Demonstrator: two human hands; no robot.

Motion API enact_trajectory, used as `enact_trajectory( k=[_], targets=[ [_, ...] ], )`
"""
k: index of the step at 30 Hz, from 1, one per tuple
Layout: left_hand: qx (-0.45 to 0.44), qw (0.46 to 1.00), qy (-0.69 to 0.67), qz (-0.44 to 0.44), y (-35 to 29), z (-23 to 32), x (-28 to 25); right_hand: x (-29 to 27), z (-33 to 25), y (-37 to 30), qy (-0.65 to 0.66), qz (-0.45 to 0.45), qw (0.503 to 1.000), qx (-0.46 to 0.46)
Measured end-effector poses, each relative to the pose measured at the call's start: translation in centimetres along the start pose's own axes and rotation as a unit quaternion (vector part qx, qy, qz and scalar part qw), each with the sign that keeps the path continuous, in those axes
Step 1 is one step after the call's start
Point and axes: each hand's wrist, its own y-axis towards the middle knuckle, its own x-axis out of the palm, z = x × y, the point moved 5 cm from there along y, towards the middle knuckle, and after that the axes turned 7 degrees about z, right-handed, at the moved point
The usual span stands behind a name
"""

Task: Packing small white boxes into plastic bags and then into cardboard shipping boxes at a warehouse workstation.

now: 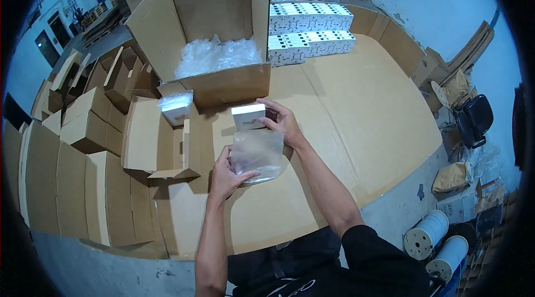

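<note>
Right fingers (271, 123) are part-closed, gripping a white box (248, 118) at a clear bag's (258, 152) far edge | left fingers (247, 176), curled, are holding that bag | bagged box (176, 113) is sitting in carton (140, 142); this one seemingly waiting

Bag (257, 152) between left hand (227, 177) and right hand (283, 123); small box (247, 118) just behind it; farther back, big carton (223, 87) with plastic (217, 56) in it; right of that, boxes (326, 18) stacked on the worktop (356, 107); left of the hands, open carton (144, 135) with wrapped box (176, 113) inside.
</note>
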Motion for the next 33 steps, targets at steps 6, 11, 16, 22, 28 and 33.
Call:
enact_trajectory(
  k=[6,11,16,22,28,33],
  targets=[
    [0.014,1.0,0.005,0.007,-0.1,0.2,-0.2,-2.9,-1.3,-1.9,-0.022,0.046,0.999,0.008],
    [0.019,1.0,0.023,0.002,0.0,0.6,0.0,-5.8,-2.3,-2.4,0.017,0.146,0.989,-0.032],
    [0.005,1.0,0.016,0.001,-0.1,0.3,-0.1,-3.3,-2.8,-2.3,0.2,0.167,0.965,-0.033],
    [-0.014,1.0,0.012,0.0,-0.1,0.1,-0.1,-1.7,-1.8,-2.5,0.218,0.12,0.968,-0.018],
    [0.003,1.0,-0.002,0.013,0.0,0.1,-0.4,-1.7,-1.7,-2.5,0.173,0.062,0.983,-0.021],
    [-0.003,1.0,0.004,0.014,0.0,0.0,-0.4,-2.1,-1.7,-2.6,0.195,0.037,0.98,-0.019]
  ],
)
